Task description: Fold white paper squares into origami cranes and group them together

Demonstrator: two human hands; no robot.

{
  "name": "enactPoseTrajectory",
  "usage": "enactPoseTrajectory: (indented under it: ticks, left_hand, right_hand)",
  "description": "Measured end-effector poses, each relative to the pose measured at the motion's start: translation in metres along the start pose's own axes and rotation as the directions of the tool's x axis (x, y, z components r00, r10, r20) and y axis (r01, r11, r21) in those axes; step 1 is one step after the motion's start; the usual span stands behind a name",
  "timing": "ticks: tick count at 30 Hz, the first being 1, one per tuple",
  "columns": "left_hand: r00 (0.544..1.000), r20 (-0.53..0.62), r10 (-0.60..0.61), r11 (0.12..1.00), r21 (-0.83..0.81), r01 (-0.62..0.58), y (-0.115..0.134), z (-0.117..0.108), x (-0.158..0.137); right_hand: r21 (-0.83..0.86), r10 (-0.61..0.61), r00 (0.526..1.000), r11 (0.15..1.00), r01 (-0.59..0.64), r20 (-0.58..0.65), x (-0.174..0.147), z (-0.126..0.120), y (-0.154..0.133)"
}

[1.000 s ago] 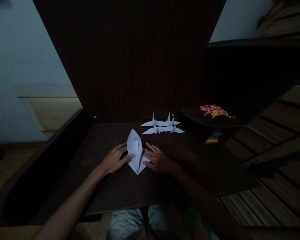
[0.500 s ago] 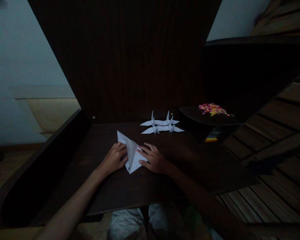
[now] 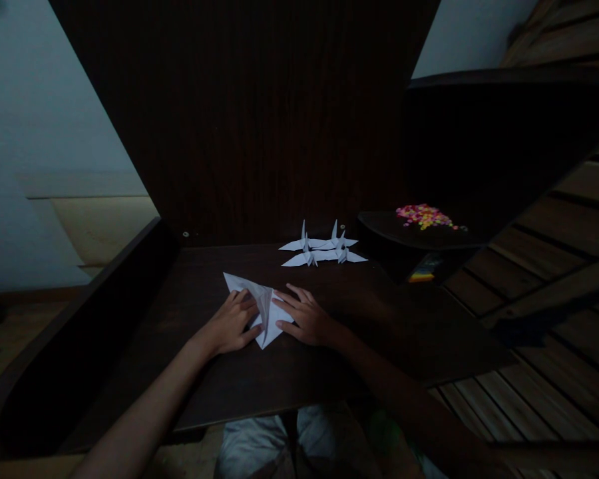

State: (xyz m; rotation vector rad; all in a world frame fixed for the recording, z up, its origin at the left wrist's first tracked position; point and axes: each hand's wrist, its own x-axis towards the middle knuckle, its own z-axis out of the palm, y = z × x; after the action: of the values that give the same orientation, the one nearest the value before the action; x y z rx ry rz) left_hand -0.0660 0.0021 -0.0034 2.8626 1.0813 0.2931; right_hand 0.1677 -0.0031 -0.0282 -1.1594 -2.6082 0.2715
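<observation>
Paper cranes (image 3: 324,255) at the tabletop's (image 3: 259,382) rear appear complete. The white sheet (image 3: 270,316), nearer the front edge, is partly folded; shaping apparently remains. Left hand (image 3: 233,322) and right hand (image 3: 307,319) rest on opposite sides, fingers spread.

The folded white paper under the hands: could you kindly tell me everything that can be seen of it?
The folded white paper looks thin, with creases and a greyish, shaded flap near its middle. One pointed corner reaches toward the far left, another toward the near edge of the dark desk it lies on. The left hand covers part of its left side; the right hand rests fingers on its right.
</observation>
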Motion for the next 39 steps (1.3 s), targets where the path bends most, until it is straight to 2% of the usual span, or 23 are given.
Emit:
enactPoseTrajectory:
  ticks: [7,14,20,24,27,30,33,35,37,39]
  left_hand:
    - [1.000,-0.004,0.011,0.998,-0.069,-0.011,0.004,-0.003,0.001]
    - [1.000,0.012,-0.021,0.981,-0.194,0.023,0.000,0.009,-0.002]
    - [1.000,-0.011,0.022,0.981,-0.192,-0.024,0.004,0.016,0.000]
    - [0.998,0.025,0.055,0.977,-0.206,-0.048,0.007,0.018,0.001]
    - [0.998,0.043,0.036,0.981,-0.190,-0.028,0.008,0.020,0.002]
    - [0.999,0.039,0.035,0.986,-0.167,-0.028,0.010,0.019,0.003]
    - [0.994,-0.054,0.099,0.987,-0.123,-0.105,0.014,0.016,0.004]
    - [0.973,-0.172,0.153,0.979,-0.106,-0.172,0.018,0.014,0.002]
    - [0.923,-0.340,0.183,0.967,-0.106,-0.231,0.021,0.011,-0.002]
    - [0.838,-0.514,0.181,0.961,-0.087,-0.261,0.021,0.009,-0.004]
  right_hand:
    - [-0.024,0.002,1.000,1.000,-0.002,0.000,0.000,-0.002,-0.002]
    - [-0.032,0.030,0.999,0.999,-0.029,0.027,0.001,0.000,-0.001]
    - [0.043,0.051,0.997,0.998,-0.054,0.065,0.003,0.000,0.003]
    - [0.136,0.072,0.995,0.987,-0.080,0.069,0.002,-0.003,0.008]
    - [0.229,0.112,0.992,0.966,-0.123,0.060,0.000,-0.010,0.011]
    - [0.272,0.068,0.997,0.959,-0.073,0.028,-0.002,-0.016,0.010]
    - [0.226,0.019,1.000,0.974,-0.019,0.003,-0.003,-0.016,0.007]
    - [0.183,0.011,1.000,0.983,-0.007,-0.019,-0.003,-0.013,0.007]
    - [0.147,0.000,0.999,0.989,0.005,-0.032,-0.003,-0.009,0.008]
    - [0.110,-0.019,0.999,0.994,0.024,-0.045,-0.003,-0.004,0.011]
